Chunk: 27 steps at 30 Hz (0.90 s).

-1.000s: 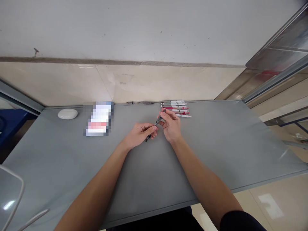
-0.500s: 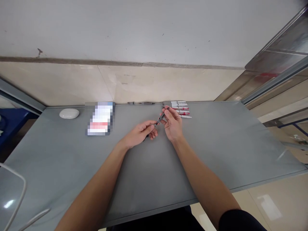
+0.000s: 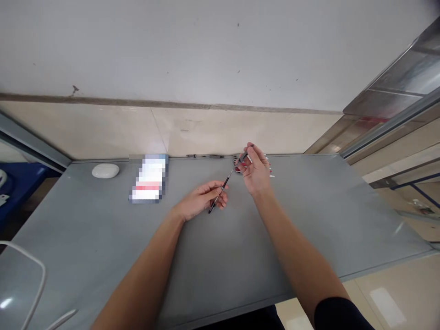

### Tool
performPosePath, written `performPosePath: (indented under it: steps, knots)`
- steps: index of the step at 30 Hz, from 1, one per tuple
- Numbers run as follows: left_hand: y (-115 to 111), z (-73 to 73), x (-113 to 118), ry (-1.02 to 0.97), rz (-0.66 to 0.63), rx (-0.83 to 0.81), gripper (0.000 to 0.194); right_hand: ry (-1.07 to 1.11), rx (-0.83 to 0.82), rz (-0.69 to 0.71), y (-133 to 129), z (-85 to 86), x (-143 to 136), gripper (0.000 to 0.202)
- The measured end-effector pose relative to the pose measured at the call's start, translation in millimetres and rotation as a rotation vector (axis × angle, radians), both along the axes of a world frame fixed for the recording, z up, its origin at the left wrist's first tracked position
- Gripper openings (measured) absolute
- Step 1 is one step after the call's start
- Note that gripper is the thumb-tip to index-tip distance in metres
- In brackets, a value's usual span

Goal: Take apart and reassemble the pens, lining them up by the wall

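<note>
The slim black pen part [image 3: 225,183] is above the middle of the counter [image 3: 233,256], slanting from lower left to upper right, with its thin end directed at the grey barrel [image 3: 242,157]. The left hand [image 3: 201,200] holds the slim black pen part in a narrow grip between thumb and fingers; the part projects beyond the grip at both ends. The right hand [image 3: 257,173] holds the grey barrel in a narrow fingertip grip, higher and nearer the wall. Directly behind the right hand is a group of pens [image 3: 237,164], white and red pieces showing on both sides of the fingers. A dark pen [image 3: 205,156] lies along the rear edge of the counter, against the tiled wall [image 3: 120,128]. To the left are a flat rectangular item [image 3: 149,181] and, farther out, a white oval case [image 3: 105,171]. A white cable [image 3: 43,275] crosses the lower left corner and is cut off by the frame. The right hand covers most of the group; the count is not determinable. The rectangular item is pixelated. Whether the thin end touches the grey barrel cannot be determined.
</note>
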State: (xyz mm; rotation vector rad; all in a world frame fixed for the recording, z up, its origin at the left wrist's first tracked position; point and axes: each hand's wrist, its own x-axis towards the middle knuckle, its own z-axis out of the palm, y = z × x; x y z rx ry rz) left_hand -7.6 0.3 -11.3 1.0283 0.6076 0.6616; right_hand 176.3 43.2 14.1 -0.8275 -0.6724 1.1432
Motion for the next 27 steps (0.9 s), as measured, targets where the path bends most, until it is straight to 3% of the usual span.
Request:
performPosePath:
  steps: [4,6,10,19,27]
  knots:
    - [0,1.2,-7,-0.068,0.037,-0.034,0.027,-0.098,0.026,0.071,18,6.7,5,0.032]
    - [0,1.9,-10,-0.067,0.07,-0.032,0.028,-0.246,0.031,0.134,26,6.0,7,0.032]
    - [2,2.6,-16,-0.055,0.112,-0.033,0.028,-0.717,0.108,0.211,38,0.4,12,0.028]
    - [4,1.9,-19,-0.049,0.075,-0.013,0.026,-1.687,0.55,0.317,61,-19.5,19,0.026]
    - [4,3.4,-16,-0.017,0.035,-0.02,0.029,-1.878,0.68,0.354,71,-26.7,22,0.03]
